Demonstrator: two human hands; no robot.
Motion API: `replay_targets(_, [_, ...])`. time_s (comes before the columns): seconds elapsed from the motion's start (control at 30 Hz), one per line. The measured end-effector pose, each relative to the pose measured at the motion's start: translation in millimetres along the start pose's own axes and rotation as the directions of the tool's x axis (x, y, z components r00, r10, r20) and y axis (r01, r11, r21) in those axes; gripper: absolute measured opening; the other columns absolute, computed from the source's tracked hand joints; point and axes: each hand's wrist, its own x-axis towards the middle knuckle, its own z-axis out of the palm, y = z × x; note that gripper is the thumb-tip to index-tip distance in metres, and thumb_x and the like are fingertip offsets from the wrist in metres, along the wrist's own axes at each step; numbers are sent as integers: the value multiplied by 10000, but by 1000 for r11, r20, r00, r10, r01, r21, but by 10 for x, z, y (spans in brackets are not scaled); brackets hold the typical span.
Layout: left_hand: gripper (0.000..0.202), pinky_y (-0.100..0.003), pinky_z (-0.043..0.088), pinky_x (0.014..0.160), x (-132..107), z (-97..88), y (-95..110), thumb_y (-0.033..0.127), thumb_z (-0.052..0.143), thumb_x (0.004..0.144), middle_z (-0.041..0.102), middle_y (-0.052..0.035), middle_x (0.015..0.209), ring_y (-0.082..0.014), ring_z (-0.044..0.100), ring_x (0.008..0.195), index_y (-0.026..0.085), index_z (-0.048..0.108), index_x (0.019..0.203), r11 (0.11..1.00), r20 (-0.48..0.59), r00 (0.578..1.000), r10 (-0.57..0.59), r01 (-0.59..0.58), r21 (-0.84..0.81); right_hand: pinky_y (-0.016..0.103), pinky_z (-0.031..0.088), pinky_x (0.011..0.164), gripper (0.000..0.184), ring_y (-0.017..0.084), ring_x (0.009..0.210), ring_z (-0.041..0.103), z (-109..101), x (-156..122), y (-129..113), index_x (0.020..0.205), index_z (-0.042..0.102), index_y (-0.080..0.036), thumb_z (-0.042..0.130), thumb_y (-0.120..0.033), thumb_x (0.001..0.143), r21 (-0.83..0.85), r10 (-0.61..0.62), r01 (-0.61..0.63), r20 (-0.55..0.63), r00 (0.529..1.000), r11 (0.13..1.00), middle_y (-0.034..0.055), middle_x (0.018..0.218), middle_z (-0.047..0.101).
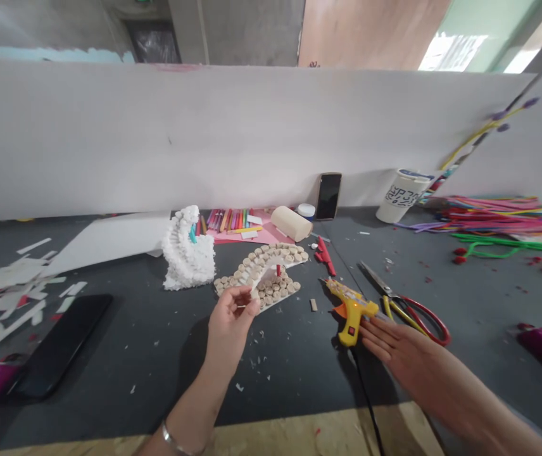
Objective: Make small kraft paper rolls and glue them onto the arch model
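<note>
White card strip (254,288) pinched narrowly in left hand's fingers (233,310), against wood-disc arch (264,269) at hand's 1 o'clock | right hand (397,354): fingers spread wide, yellow glue gun (351,310) just beside at 10 o'clock

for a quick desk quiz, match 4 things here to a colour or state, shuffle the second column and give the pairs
Things:
1. glue gun
2. phone
3. scissors
4. cup

Colour or state:
A. red handles
B. white with dark lettering
C. propped upright against the white panel
D. yellow body

Pairs: 1-D, 2-C, 3-A, 4-B
</note>
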Motion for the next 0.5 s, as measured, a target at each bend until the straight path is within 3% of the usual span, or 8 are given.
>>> replay_targets(0.1, [391,-312,534,767,-3,4,6,379,774,686,667,-60,926,-203,654,889,184,628,993,1000,-24,1000,13,-13,-4,372,451,1100,261,226,1286,546,109,-183,-28,1012,752,-339,626,-272,793,7,6,-6,-26,1000,1000,46,1201,710])
replay_targets(0.2, [408,-306,531,748,16,-34,43,379,776,686,656,-60,935,-201,650,885,187,608,1006,1000,-43,999,20,-20,7,456,398,1132,352,264,1326,500,344,-288,-114,1157,696,-324,652,-389,814,20,-41,43,-91,995,999,31,1347,623])
replay_targets(0.23, [411,-303,528,750,26,-53,64,376,776,692,653,-61,944,-199,647,888,189,601,1015,1000,-51,998,27,-27,12,474,383,1133,402,289,1334,485,432,-285,-155,1160,698,-304,724,-366,764,-75,-40,34,-84,996,997,53,1349,619])
replay_targets(0.3, [415,-300,520,763,46,-92,119,370,779,699,648,-59,952,-195,643,896,193,590,1024,999,-78,996,46,-44,24,516,348,1133,422,331,1301,499,602,-197,-237,1092,729,-305,799,-355,679,-350,-156,118,-84,984,929,66,1283,655])
replay_targets(0.4, [404,-298,510,763,52,-138,224,378,783,702,639,-48,930,-192,638,880,198,578,1000,996,-104,992,76,-71,53,557,348,1094,357,345,1207,552,822,126,-308,1107,715,-297,719,-332,751,-706,-327,311,118,937,636,72,1187,694])
replay_targets(0.5, [383,-302,500,780,13,-180,320,389,774,718,626,-33,899,-184,629,866,207,572,987,990,-98,988,117,-107,97,490,368,1061,387,343,1218,539,1025,525,-321,1227,649,-175,612,-281,857,-938,-198,289,252,947,189,159,1237,652])
